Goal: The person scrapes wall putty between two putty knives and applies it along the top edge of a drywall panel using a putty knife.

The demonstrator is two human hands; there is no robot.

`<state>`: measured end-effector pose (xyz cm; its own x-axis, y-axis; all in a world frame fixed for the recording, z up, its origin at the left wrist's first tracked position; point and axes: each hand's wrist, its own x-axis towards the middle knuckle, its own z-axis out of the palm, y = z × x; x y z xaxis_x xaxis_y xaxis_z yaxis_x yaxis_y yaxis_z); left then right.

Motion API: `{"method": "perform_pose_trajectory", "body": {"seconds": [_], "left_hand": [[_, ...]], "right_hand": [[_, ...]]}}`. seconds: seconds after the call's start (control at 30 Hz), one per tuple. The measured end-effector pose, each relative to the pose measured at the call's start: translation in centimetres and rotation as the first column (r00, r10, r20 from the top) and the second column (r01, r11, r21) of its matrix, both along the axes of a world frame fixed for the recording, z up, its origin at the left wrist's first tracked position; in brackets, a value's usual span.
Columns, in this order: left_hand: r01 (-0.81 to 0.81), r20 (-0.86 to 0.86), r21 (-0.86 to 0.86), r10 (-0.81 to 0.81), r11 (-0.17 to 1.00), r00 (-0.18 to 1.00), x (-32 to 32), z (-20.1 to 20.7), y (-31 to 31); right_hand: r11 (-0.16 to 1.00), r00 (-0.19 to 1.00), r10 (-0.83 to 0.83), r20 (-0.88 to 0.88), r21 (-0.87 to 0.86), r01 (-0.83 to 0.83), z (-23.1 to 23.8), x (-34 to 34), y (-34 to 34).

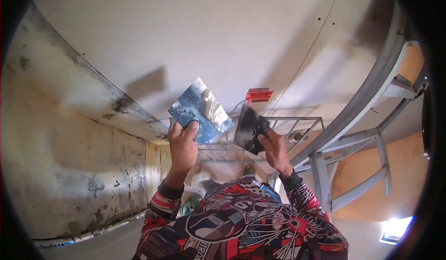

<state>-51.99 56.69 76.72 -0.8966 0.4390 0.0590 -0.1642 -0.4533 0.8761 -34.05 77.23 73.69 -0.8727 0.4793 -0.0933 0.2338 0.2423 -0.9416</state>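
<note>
Head view: left hand raised overhead, fingers clamped on the lower edge of a blue hawk board carrying a lump of white plaster above the thumb. Right hand closed on a dark trowel, blade up-left of the knuckles. Risk — the board looks tilted; plaster could slide off. Both forearms extended upward toward the ceiling, wrists bent back.

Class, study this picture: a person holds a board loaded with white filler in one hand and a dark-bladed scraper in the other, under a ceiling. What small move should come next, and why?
Probably bring the scraper in the right hand across to the white filler on the blue board held by the left hand. The blade sits beside the board, apart from the lump, which looks largely untouched.
</note>
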Motion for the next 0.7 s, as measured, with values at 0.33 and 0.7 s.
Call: {"method": "perform_pose_trajectory", "body": {"seconds": [0.33,0.7], "left_hand": [[-0.197,-0.843,-0.352,-0.218,0.915,0.492,0.7,3.0,1.7],[-0.332,-0.798,-0.597,-0.582,0.730,0.156,-1.5,0.0,1.0]], "right_hand": [[0.664,0.850,-0.369,-0.375,-0.746,-0.042,2.4,-2.9,-2.5],[0.590,0.827,-0.405,-0.391,-0.802,-0.091,2.0,-0.9,-0.6]]}}
